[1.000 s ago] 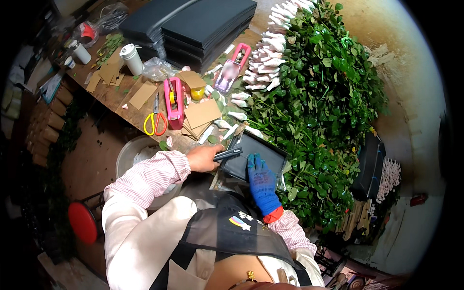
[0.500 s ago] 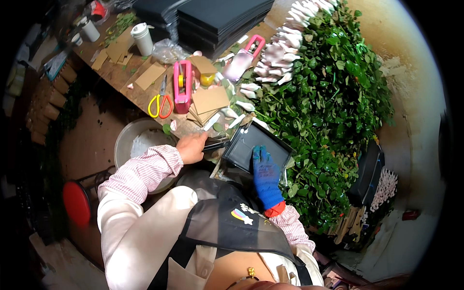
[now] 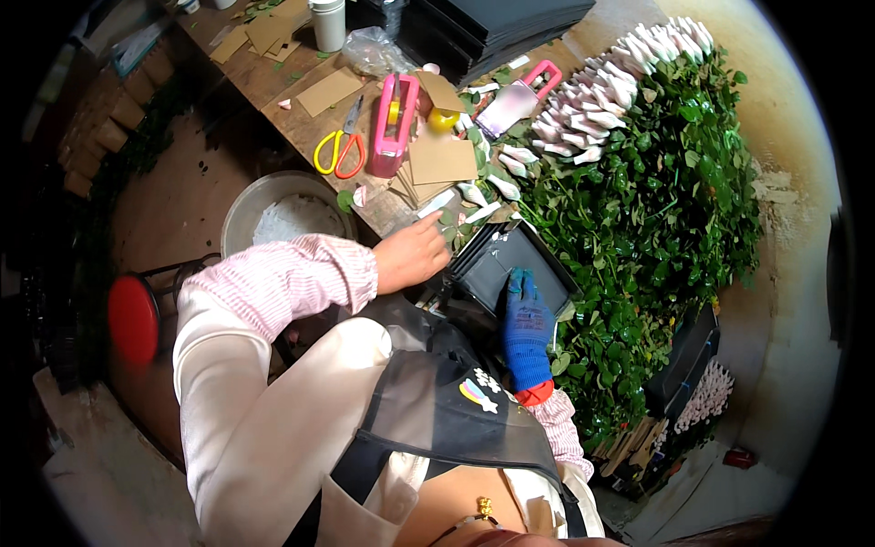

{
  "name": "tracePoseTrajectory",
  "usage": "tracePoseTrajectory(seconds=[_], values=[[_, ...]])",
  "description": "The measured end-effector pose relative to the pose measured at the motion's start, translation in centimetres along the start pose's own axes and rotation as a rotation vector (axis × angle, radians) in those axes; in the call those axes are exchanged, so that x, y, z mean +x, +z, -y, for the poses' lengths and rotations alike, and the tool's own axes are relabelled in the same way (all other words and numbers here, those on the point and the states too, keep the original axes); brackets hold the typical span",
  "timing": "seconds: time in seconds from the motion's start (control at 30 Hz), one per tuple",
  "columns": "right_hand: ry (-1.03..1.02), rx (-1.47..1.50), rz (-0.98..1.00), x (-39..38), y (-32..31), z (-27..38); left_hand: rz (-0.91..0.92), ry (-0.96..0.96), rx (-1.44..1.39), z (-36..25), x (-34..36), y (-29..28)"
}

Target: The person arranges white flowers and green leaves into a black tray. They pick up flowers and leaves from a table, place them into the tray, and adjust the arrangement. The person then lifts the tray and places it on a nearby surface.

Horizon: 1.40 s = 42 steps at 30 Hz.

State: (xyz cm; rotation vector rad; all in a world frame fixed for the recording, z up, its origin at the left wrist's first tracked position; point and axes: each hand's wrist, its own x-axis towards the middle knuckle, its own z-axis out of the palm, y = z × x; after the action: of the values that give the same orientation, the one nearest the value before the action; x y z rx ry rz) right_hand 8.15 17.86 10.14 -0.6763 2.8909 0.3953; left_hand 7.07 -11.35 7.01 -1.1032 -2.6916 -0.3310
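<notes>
My bare left hand (image 3: 412, 255) reaches over the table edge left of a black tray (image 3: 538, 264), index finger extended towards white pieces (image 3: 436, 202) and leaves, other fingers loosely bent, holding nothing visible. Dark objects lie partly hidden beneath it. My right hand (image 3: 524, 314), in a blue glove, rests open on the tray's inside. Beyond them lie brown cards (image 3: 444, 159), a pink tape dispenser (image 3: 392, 137) and scissors (image 3: 342, 141) with yellow and red handles.
Pale flower buds (image 3: 592, 118) top a big leafy heap (image 3: 656, 219) at right. Black sheets (image 3: 492, 36) are stacked at the back. A bucket (image 3: 241, 205) stands below the table's left edge, near a red stool (image 3: 132, 319).
My left hand has left the black stapler-like tool it held and moved forward over the table edge. The view has shifted, with table items appearing higher and further right.
</notes>
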Motion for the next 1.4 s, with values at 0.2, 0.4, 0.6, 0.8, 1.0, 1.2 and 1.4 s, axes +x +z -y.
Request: tracePoseTrajectory(seconds=[0.2, 0.4, 0.6, 0.8, 1.0, 1.2, 1.4], values=[[-0.012, -0.063, 0.009, 0.2, 0.3, -0.1, 0.202, 0.124, -0.099, 4.0, 1.4, 2.4], [0.057, 0.001, 0.050, 0.3, -0.8, 0.6, -0.092, 0.487, -0.120, 7.7, 3.6, 3.1], [0.062, 0.073, -0.051, 0.0, -1.4, 1.0, -0.079, 0.163, 0.047, 10.5, 7.2, 6.3], [0.085, 0.073, -0.029, 0.0, -1.2, 1.0, -0.009, 0.206, -0.012, 10.7, 12.0, 8.7], [0.111, 0.228, -0.087, 0.0, -1.5, 0.7, 0.259, 0.096, -0.099, 11.6, 13.0, 8.6], [0.187, 0.713, -0.315, -2.0, -4.5, -0.9, -0.023, 0.011, 0.068, 10.6, 9.1, 4.4], [0.103, 1.045, -0.166, -1.0, -6.0, 3.5, 0.061, -0.275, -1.097, -0.8, 7.5, -1.0]])
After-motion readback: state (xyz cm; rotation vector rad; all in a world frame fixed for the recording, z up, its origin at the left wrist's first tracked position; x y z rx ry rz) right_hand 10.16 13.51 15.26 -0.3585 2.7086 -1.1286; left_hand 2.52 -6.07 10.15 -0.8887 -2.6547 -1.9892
